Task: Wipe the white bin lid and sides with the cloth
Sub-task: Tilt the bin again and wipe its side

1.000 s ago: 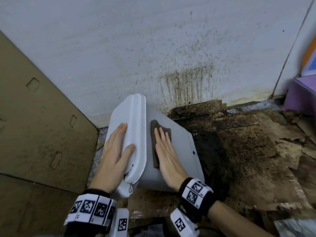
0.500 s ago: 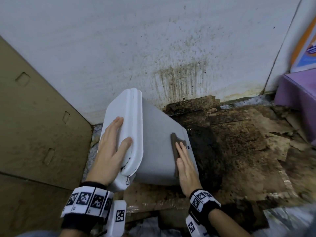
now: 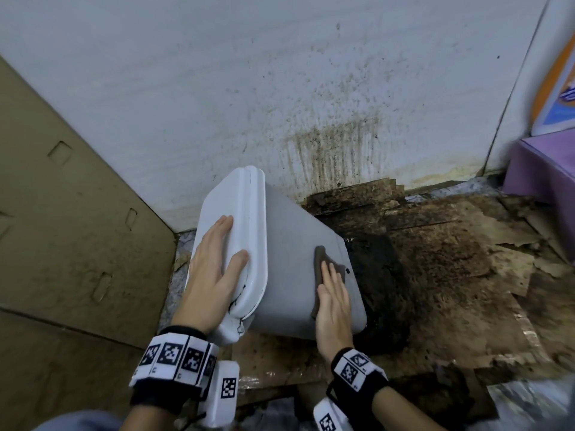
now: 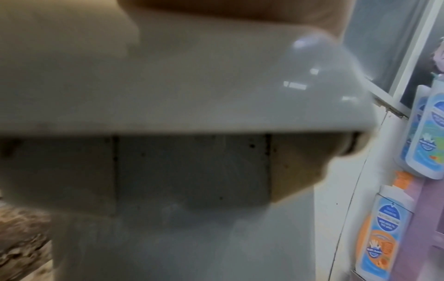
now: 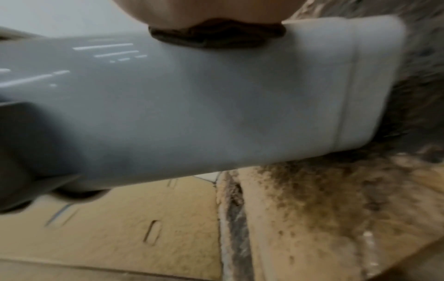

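The bin [image 3: 298, 275] is tilted on the dirty floor [image 3: 451, 275] by the wall [image 3: 217, 88]. The left hand [image 3: 214, 272] rests flat on its lid [image 3: 245, 213], fingers straight. The right hand [image 3: 334, 303], also flat, presses the cloth [image 3: 320, 262] on the bin's side, near the bottom.
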A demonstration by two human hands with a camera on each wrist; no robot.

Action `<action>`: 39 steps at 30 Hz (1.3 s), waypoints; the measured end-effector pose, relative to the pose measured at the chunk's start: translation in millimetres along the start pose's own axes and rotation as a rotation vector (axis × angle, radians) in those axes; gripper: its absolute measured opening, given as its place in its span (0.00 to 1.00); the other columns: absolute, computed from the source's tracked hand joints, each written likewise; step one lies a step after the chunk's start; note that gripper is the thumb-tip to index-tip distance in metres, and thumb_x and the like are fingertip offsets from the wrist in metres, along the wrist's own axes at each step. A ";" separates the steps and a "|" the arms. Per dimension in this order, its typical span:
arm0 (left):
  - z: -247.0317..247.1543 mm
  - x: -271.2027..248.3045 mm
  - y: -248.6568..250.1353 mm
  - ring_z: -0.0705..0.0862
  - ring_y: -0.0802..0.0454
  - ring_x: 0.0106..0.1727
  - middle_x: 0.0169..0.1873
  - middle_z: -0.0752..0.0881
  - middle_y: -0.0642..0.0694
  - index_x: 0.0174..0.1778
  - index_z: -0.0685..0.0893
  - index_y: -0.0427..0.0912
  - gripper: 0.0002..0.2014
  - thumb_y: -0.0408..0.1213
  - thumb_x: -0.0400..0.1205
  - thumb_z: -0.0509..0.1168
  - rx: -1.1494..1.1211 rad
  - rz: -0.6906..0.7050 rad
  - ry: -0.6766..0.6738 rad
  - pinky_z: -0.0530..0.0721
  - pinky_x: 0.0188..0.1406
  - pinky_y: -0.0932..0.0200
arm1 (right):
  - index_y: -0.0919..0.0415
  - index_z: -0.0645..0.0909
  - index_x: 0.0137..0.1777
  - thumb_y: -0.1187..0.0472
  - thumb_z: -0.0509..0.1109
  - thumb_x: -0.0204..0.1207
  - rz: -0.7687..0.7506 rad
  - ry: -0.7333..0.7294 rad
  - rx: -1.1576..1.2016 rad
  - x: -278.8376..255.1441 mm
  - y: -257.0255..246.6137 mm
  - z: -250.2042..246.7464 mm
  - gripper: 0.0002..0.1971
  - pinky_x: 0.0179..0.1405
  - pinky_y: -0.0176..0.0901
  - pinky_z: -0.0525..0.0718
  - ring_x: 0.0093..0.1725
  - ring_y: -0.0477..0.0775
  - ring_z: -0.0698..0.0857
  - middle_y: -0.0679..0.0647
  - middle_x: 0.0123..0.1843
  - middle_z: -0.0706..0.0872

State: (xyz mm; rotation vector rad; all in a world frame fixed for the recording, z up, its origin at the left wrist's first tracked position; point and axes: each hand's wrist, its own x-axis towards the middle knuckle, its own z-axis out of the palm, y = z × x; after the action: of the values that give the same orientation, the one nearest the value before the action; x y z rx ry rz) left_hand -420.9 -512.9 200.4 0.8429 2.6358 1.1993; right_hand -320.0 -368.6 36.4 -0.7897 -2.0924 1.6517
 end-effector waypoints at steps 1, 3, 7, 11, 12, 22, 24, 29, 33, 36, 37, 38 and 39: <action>0.0 0.0 0.2 0.57 0.64 0.85 0.83 0.61 0.65 0.86 0.59 0.59 0.31 0.54 0.84 0.55 0.002 -0.005 0.000 0.57 0.87 0.43 | 0.27 0.49 0.78 0.38 0.36 0.80 -0.032 0.000 0.005 -4.3 -11.6 3.2 0.25 0.88 0.44 0.43 0.86 0.30 0.44 0.38 0.89 0.52; -0.1 -0.3 0.3 0.56 0.65 0.85 0.84 0.61 0.64 0.86 0.59 0.58 0.32 0.54 0.84 0.55 0.007 -0.006 0.005 0.56 0.87 0.45 | 0.28 0.48 0.80 0.39 0.33 0.80 -0.131 -0.029 0.002 -14.5 -41.3 9.6 0.26 0.89 0.47 0.44 0.86 0.30 0.42 0.36 0.89 0.50; 1.2 0.6 -1.8 0.56 0.65 0.85 0.84 0.62 0.63 0.86 0.60 0.57 0.31 0.54 0.84 0.54 0.021 0.006 0.008 0.56 0.87 0.46 | 0.34 0.44 0.84 0.47 0.33 0.85 -0.357 -0.110 -0.003 -31.1 -91.0 20.1 0.27 0.88 0.46 0.40 0.88 0.37 0.40 0.31 0.88 0.45; -0.2 -0.1 -4.0 0.57 0.66 0.85 0.83 0.62 0.64 0.86 0.60 0.57 0.31 0.54 0.84 0.55 0.003 -0.004 0.004 0.57 0.87 0.46 | 0.43 0.48 0.89 0.50 0.37 0.90 -0.389 -0.108 -0.053 -28.4 -84.5 17.3 0.27 0.89 0.53 0.46 0.89 0.40 0.44 0.35 0.90 0.47; -0.3 -0.2 -4.7 0.57 0.65 0.85 0.83 0.62 0.64 0.86 0.60 0.57 0.31 0.53 0.85 0.55 0.000 0.001 0.008 0.57 0.87 0.46 | 0.43 0.50 0.89 0.51 0.40 0.91 -0.409 -0.100 -0.073 -26.0 -78.6 15.7 0.26 0.89 0.51 0.47 0.89 0.41 0.45 0.35 0.90 0.48; -2.4 -1.2 -4.7 0.58 0.63 0.85 0.84 0.62 0.64 0.85 0.60 0.58 0.31 0.55 0.84 0.56 -0.002 -0.003 -0.002 0.58 0.87 0.43 | 0.37 0.54 0.86 0.37 0.34 0.87 -0.200 0.023 -0.089 -2.3 33.2 -9.8 0.28 0.88 0.52 0.56 0.88 0.36 0.52 0.33 0.88 0.55; -1.7 -1.0 -3.4 0.58 0.63 0.85 0.84 0.62 0.64 0.85 0.60 0.57 0.32 0.55 0.84 0.56 -0.001 0.000 0.001 0.57 0.87 0.43 | 0.31 0.52 0.82 0.37 0.37 0.86 -0.095 0.017 -0.054 1.4 53.6 -17.1 0.24 0.89 0.52 0.53 0.87 0.32 0.50 0.30 0.87 0.52; -0.9 -1.4 1.9 0.57 0.64 0.85 0.84 0.61 0.63 0.86 0.59 0.56 0.33 0.55 0.83 0.55 0.017 -0.010 -0.009 0.55 0.87 0.48 | 0.37 0.48 0.83 0.45 0.38 0.86 0.023 -0.007 -0.074 8.3 70.7 -20.4 0.25 0.89 0.48 0.47 0.88 0.37 0.47 0.42 0.90 0.51; -2.2 -2.2 3.6 0.54 0.67 0.84 0.85 0.59 0.63 0.87 0.56 0.56 0.34 0.56 0.83 0.52 0.039 -0.035 -0.024 0.52 0.87 0.52 | 0.42 0.48 0.83 0.48 0.36 0.84 0.049 -0.007 -0.070 9.4 61.1 -12.1 0.26 0.83 0.27 0.37 0.88 0.39 0.47 0.47 0.91 0.51; -1.7 -2.2 4.0 0.53 0.67 0.84 0.85 0.57 0.64 0.88 0.55 0.57 0.34 0.56 0.83 0.51 0.056 -0.045 -0.037 0.51 0.86 0.54 | 0.40 0.48 0.82 0.47 0.36 0.83 0.059 -0.018 -0.030 7.3 43.0 -6.0 0.26 0.86 0.34 0.39 0.86 0.36 0.45 0.45 0.91 0.50; -1.3 -1.9 4.1 0.53 0.67 0.84 0.86 0.57 0.64 0.88 0.54 0.57 0.34 0.56 0.83 0.51 0.068 -0.047 -0.041 0.51 0.86 0.54 | 0.39 0.48 0.82 0.47 0.36 0.83 0.052 -0.015 -0.021 6.3 34.6 -3.5 0.26 0.87 0.37 0.41 0.86 0.35 0.45 0.45 0.91 0.51; -0.9 -1.4 4.2 0.53 0.67 0.84 0.86 0.56 0.64 0.88 0.53 0.57 0.34 0.56 0.83 0.50 0.079 -0.047 -0.044 0.50 0.85 0.56 | 0.38 0.49 0.81 0.47 0.36 0.83 0.038 -0.008 -0.016 4.5 24.4 -0.8 0.25 0.88 0.40 0.42 0.86 0.35 0.45 0.44 0.90 0.51; -0.7 -1.0 4.4 0.53 0.67 0.84 0.86 0.56 0.64 0.88 0.53 0.57 0.34 0.56 0.84 0.50 0.088 -0.046 -0.046 0.50 0.84 0.57 | 0.38 0.49 0.81 0.46 0.36 0.83 0.014 0.002 -0.012 2.0 11.9 1.7 0.25 0.88 0.41 0.43 0.86 0.35 0.46 0.43 0.90 0.52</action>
State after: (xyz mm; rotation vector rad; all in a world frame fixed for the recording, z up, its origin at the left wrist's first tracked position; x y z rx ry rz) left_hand -418.4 -511.6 203.9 0.8090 2.6730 1.0473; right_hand -320.1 -366.7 24.3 -0.8105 -2.1017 1.6465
